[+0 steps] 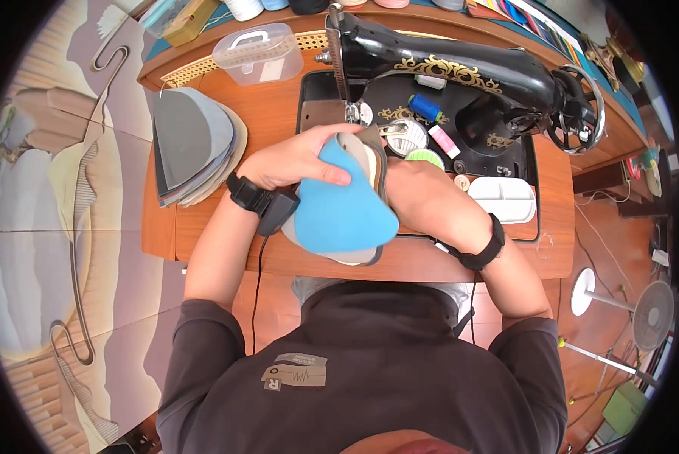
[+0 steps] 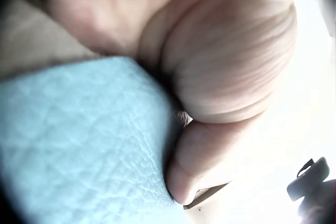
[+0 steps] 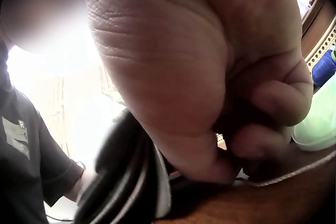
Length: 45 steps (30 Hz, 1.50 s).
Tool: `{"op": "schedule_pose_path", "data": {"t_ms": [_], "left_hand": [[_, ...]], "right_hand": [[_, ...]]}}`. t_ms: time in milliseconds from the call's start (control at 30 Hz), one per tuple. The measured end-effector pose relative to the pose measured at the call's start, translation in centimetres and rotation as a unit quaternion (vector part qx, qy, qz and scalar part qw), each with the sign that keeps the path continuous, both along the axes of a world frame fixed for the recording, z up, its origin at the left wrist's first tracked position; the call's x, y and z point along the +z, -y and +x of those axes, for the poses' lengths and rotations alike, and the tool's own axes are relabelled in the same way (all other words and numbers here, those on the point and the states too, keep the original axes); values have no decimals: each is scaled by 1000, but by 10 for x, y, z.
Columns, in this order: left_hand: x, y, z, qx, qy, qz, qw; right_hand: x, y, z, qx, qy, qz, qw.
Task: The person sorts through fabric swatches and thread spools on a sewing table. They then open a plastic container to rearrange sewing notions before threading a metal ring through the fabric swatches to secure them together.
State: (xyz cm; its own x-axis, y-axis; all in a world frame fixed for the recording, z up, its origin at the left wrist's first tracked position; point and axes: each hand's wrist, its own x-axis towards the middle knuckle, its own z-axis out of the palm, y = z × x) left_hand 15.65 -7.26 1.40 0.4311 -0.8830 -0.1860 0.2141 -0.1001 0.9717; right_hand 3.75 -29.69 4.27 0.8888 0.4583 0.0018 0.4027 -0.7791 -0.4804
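My left hand (image 1: 301,157) grips a stack of flat, rounded pieces, its thumb pressed on the blue top piece (image 1: 343,212). In the left wrist view this blue piece (image 2: 79,134) has a pebbled, leather-like surface. Grey, cream and brown pieces show beneath it at the edges. Right beside the stack is my right hand (image 1: 422,193), its fingertips hidden from above. The right wrist view shows the fingers (image 3: 278,100) of that hand curled towards the thumb, close to the stack's layered edges (image 3: 139,182); I cannot tell what they hold.
A black sewing machine (image 1: 445,64) stands at the back. Another pile of grey pieces (image 1: 192,140) lies on the left. Around the machine bed are a blue thread spool (image 1: 425,107), a pink-labelled spool (image 1: 444,141) and a white divided tray (image 1: 502,200). A clear lidded box (image 1: 257,57) stands behind.
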Motion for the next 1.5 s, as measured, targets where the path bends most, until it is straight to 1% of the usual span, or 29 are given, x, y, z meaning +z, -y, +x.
{"op": "schedule_pose_path", "data": {"t_ms": [33,67,100,133,167,233,333,400,567,667,733,767,867,933,967,1033,1067,1167,1267,1333,1367,1400,1433,1500], "left_hand": [[-2,0,4,-8,-10,6,1000],[-4,0,6,-15,-20,10,1000],[-2,0,8,-21,-29,12,999],[1,1,9,-29,-13,21,999],[5,1,7,-4,10,39,999],[11,2,0,45,52,77,995],[9,5,-1,39,66,52,996],[11,5,0,19,78,59,995],[8,11,-4,2,111,46,993],[-4,12,-5,2,141,23,990],[-2,14,-5,-9,147,7,989],[1,14,-6,-8,148,16,989],[10,14,-10,-5,138,31,990],[13,14,-11,-2,114,22,993],[9,14,-11,2,129,10,992],[0,14,-8,18,163,-20,986],[-1,14,-8,18,158,-23,987],[-1,14,-8,8,149,-26,988],[2,13,-6,-2,135,-26,990],[8,11,-6,-8,111,-13,994],[3,11,-6,2,116,-21,993],[-3,12,-5,12,122,-29,992],[-6,13,-4,21,128,-37,991],[-6,14,-4,11,108,-53,993]], "right_hand": [[4,0,-1,-6,-10,-3,1000],[10,1,-2,-44,-59,-42,996],[10,3,-1,-58,-69,-28,996],[9,7,0,-73,-78,-13,994],[9,10,1,-87,-87,2,992],[14,18,-2,-107,-25,31,993],[20,27,0,-139,42,72,987],[32,32,4,-170,-22,81,982],[34,37,11,-210,-57,133,967],[26,40,15,-211,-30,161,964],[19,41,18,-214,-62,212,952],[18,41,19,-215,-78,236,944],[28,30,15,-232,-58,190,952],[15,31,15,-218,11,186,958],[11,32,16,-206,46,180,961],[14,29,16,-224,79,190,953],[16,28,15,-235,95,198,947],[25,31,12,-207,-10,311,928],[37,27,9,-163,-73,334,926],[35,28,9,-137,-85,242,957],[35,28,10,-124,-91,195,969],[38,23,8,-142,-94,160,972],[37,20,8,-148,-86,148,974],[33,16,8,-161,-69,124,977]]}}
